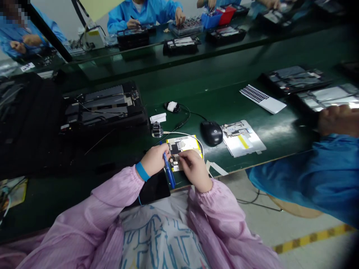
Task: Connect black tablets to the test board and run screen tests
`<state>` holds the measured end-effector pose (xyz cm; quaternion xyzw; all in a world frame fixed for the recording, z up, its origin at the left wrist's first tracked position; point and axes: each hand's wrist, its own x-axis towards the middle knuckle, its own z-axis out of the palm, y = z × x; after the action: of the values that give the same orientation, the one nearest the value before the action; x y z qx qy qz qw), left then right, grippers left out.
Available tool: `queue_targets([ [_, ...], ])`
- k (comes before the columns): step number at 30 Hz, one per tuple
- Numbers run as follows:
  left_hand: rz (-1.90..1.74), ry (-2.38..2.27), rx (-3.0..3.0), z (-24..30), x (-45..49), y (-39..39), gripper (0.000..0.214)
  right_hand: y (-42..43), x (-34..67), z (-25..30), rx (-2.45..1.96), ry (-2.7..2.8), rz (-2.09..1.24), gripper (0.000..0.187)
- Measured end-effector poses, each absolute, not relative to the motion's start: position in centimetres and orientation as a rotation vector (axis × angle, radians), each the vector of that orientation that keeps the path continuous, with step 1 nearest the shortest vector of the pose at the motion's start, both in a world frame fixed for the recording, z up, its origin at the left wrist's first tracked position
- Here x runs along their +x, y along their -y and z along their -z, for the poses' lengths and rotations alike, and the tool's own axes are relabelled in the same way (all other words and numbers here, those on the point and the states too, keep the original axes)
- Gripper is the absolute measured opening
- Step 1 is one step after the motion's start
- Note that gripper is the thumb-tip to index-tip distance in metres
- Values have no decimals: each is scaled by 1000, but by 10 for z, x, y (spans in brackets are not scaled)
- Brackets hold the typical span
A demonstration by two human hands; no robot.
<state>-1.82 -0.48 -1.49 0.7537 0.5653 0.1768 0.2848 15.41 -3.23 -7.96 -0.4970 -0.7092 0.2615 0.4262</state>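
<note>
My left hand point(153, 160), a blue band at its wrist, is closed around a blue pen-shaped tool point(170, 175) that slants down toward the table's front edge. Under both hands lies a flat electronic panel point(192, 142) with yellow edges, dark parts and a small circuit board. My right hand point(195, 168) rests over the panel's right side, thumb and forefinger closed together near the board. Whatever is between those fingertips is too small to make out. A white cable point(199, 140) curves around the panel's far and right sides. A dark flat slab point(155, 186) lies below my left hand.
A black mouse point(212, 133) and a silver panel point(246, 140) lie to the right, a white keyboard point(262, 99) beyond. Stacked black trays point(103, 108) stand left. A co-worker's blue sleeve point(308, 179) reaches in at right. Co-workers sit across the raised shelf point(146, 61).
</note>
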Motion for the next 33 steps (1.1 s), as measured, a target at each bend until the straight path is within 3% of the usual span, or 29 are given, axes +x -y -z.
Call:
queue_targets([
  [7, -470, -1502, 2019, 19, -18, 2, 24, 38, 152, 84, -1155, 2028, -380, 24],
  [33, -166, -1590, 2146, 24, -13, -1, 15, 42, 155, 85, -1225, 2190, -419, 39],
])
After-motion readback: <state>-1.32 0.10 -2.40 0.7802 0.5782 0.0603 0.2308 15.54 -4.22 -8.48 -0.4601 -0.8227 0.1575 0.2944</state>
